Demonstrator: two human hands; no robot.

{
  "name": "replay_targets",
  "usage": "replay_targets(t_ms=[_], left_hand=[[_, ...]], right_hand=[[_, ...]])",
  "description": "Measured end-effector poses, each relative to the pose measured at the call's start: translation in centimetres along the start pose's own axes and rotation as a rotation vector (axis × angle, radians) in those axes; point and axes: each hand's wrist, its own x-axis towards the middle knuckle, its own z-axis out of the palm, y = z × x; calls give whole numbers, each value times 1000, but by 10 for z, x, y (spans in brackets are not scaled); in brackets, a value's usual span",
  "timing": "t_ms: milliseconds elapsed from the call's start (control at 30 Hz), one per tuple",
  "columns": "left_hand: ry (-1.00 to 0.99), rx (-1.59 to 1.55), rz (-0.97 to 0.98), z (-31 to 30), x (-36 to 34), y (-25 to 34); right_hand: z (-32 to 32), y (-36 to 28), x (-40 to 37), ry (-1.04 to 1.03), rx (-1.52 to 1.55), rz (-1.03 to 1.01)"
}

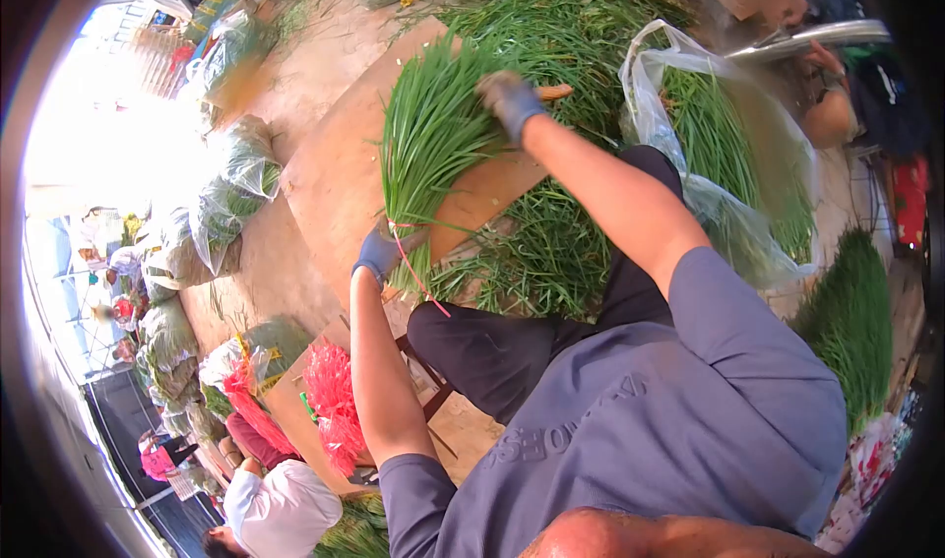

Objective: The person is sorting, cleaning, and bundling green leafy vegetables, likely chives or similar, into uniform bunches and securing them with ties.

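Observation:
A fanned-out bunch of garlic chives [433, 125] lies across a brown board [340, 155], a pink tie [406, 256] round its narrow end. My left hand [378, 250], in a blue-grey glove, is closed round that tied end, and a loose tail of the tie hangs toward my knee. My right hand [509, 103], also gloved and slightly blurred, is curled at the right side of the leaves. From its outer side sticks an orange-brown handle [554, 93]; the rest of that tool is hidden by the hand and leaves.
Loose chives [591, 41] are heaped behind the board and between my legs. A clear bag of chives [709, 135] stands right, with another green pile [849, 322] beyond. Pink ties [333, 401] lie left. A person in white [281, 499] sits at lower left, near filled bags [231, 189].

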Motion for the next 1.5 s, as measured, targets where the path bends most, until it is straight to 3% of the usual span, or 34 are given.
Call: replay_targets(t_ms=[33, 133, 200, 267, 333, 367, 467, 567, 667, 767, 867, 967, 1000, 1100, 1167, 1233, 1333, 1433, 1500], left_hand=[[-2, -25, 6, 0, 1, -4], [-22, -83, 18, 3, 2, -3], [-18, -99, 9, 2, -7, 15], [-11, -81, 28, 3, -2, 5], [-19, -58, 28, 1, 2, -3], [-36, -44, 20, 0, 4, -5], [-46, -21, 64, 2, -1, 9], [-37, -40, 48, 4, -5, 11], [-33, -51, 49, 5, -2, 7], [-45, -27, 5, 4, -4, 10], [-49, -107, 48, 5, 12, -22], [-33, -93, 91, 5, 11, -19], [-22, -68, 90, 3, 6, -13], [-87, -26, -33, -2, 11, -10], [-95, 10, 13, -3, 8, 1], [-93, 151, -63, -11, -18, 35], [17, -295, -117, -2, -31, 20], [-37, -72, 20, 5, -25, -5], [-43, -95, 43, 9, -33, -2]], right_hand=[[-28, -30, 5, 99, 576, 397], [-100, -125, -22, 115, 743, 465], [-137, -120, -44, -125, 477, 112], [-157, -145, -72, -571, 237, 212], [-148, -170, -111, -1092, -390, 305], [-131, -162, -123, -1239, -911, 99], [-111, -137, -112, -968, -481, 427], [-85, -105, -131, -374, -687, -340], [-67, -117, -110, -279, -175, 89], [-56, -119, -78, -37, -170, -23], [-34, -117, -59, -410, -520, -97], [-9, -77, -60, -162, -497, -182], [-14, -94, -64, 89, -351, -198], [-28, -107, -88, 158, -193, -206], [-31, -106, -120, 50, -255, -239], [-24, -112, -162, -92, -251, -188], [-14, -121, -210, -292, -205, -78], [5, -142, -247, -443, -70, -56], [15, -145, -261, -494, -134, -57]])
